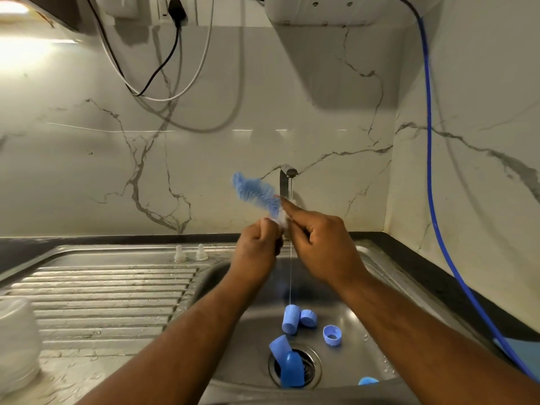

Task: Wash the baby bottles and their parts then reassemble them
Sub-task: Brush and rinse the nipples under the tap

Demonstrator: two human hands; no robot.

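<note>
Over the steel sink (362,258) I hold a blue bottle brush (254,191) with its bristles pointing up and left. My left hand (257,244) grips its lower end. My right hand (318,241) pinches the bristle base, index finger stretched along it. A thin stream of water falls from the tap (287,176) just behind my hands. In the basin lie several blue caps and rings: a cap (290,320), a ring (332,335) and two caps (287,363) over the drain. Two clear teats (190,253) stand on the sink's back ledge.
A ribbed draining board (102,299) spreads to the left, with a blurred white container (17,343) at its left edge. A blue hose (429,159) runs down the right wall. Black and white cables (163,68) hang from a socket above.
</note>
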